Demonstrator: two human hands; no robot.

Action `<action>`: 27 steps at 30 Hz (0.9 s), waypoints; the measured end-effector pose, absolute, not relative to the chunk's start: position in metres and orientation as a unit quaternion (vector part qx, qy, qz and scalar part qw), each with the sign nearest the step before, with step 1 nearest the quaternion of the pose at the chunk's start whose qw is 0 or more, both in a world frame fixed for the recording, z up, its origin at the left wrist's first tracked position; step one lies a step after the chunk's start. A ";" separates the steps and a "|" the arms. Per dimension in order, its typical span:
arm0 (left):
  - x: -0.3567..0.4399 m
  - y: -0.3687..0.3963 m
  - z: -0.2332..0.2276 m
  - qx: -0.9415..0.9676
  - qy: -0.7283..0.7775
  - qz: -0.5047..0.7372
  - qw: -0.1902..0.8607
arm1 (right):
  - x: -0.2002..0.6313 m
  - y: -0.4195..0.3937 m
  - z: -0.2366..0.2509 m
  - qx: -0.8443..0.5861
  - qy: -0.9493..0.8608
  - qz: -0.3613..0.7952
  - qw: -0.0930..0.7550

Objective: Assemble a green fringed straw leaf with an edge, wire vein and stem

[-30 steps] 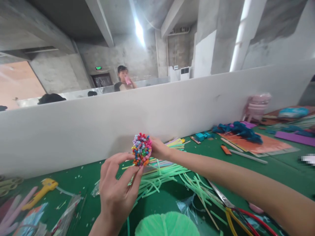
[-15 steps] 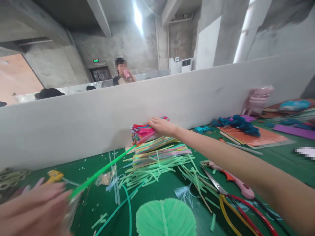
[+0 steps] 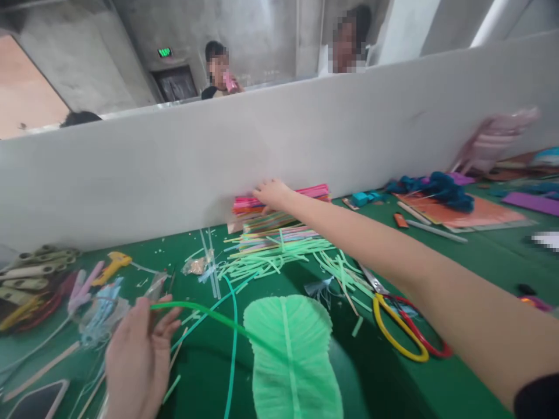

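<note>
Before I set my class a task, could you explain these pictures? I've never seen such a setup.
There is no machine here: a person works bare-handed. Every picture comes from one camera worn on that person's head, looking forward and down. The left hand holds a bright green strip. The right hand is over a bundle of pink and red strips beside the white partition; its grip is unclear. On the green table lie pale green strips, a green leaf-shaped piece, scissors and a yellow glue gun.
</note>
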State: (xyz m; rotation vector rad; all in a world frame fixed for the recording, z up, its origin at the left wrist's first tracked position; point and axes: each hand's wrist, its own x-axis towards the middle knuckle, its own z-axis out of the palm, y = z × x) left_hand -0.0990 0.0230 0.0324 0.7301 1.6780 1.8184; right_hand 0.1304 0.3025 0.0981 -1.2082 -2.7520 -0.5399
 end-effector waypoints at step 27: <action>-0.047 0.050 -0.011 0.834 0.520 0.167 -0.076 | 0.202 0.126 -0.019 -0.361 -0.869 0.324 0.100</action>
